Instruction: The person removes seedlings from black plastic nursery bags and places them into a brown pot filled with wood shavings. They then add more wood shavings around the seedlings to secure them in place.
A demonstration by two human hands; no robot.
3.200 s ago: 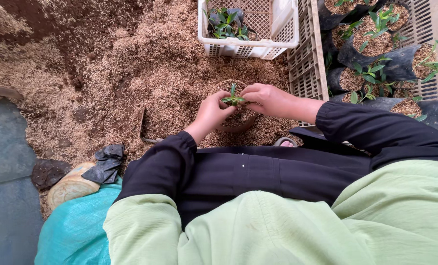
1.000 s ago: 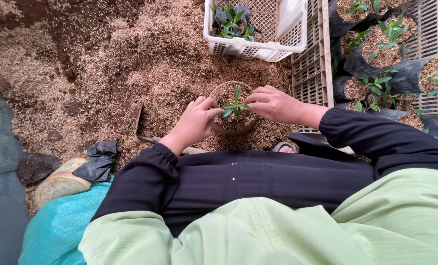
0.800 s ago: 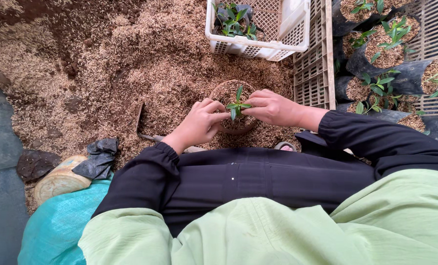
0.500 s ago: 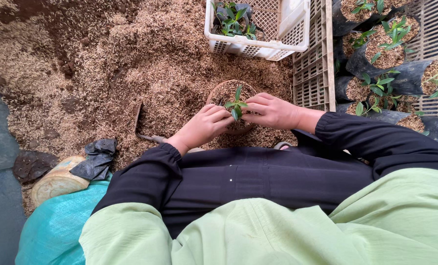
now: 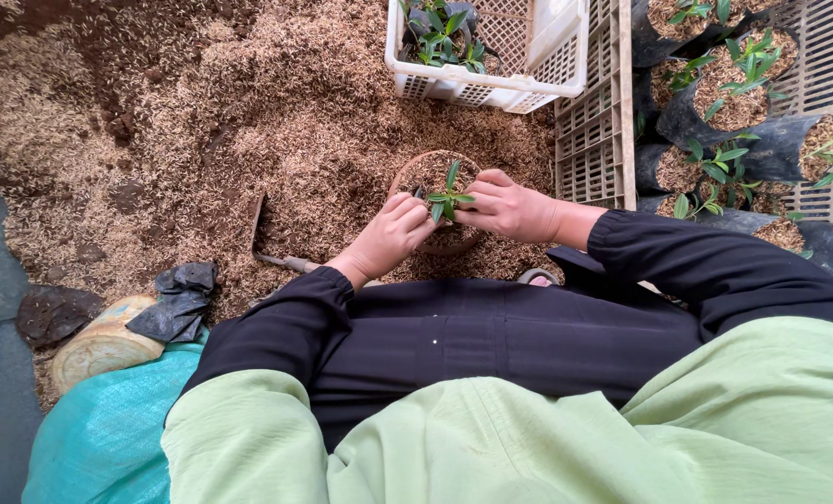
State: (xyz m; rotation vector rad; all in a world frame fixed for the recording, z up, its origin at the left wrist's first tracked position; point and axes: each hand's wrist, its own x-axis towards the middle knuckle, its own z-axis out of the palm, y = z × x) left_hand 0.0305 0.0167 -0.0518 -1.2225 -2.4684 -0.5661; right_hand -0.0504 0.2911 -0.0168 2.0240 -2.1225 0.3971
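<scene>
A small green seedling [image 5: 448, 194] stands in a round pot [image 5: 407, 174] filled with husk-like growing mix, in the middle of the head view. My left hand [image 5: 388, 237] presses into the mix at the seedling's left side, fingers curled. My right hand [image 5: 508, 205] holds the seedling's base from the right with pinched fingers. Both hands touch the pot's filling around the stem.
A heap of husk mix [image 5: 202, 121] covers the ground. A white basket [image 5: 491, 82] with seedlings [image 5: 440, 28] stands behind the pot. Black grow bags with planted seedlings [image 5: 729, 98] sit in a slatted tray [image 5: 589, 140] at right. A trowel [image 5: 267, 238], a teal sack [image 5: 99, 429] and black bags [image 5: 175, 299] lie left.
The view has drifted a little. My hands have closed in around the seedling in the pot, the left hand moving from the pot's rim into the mix beside the stem.
</scene>
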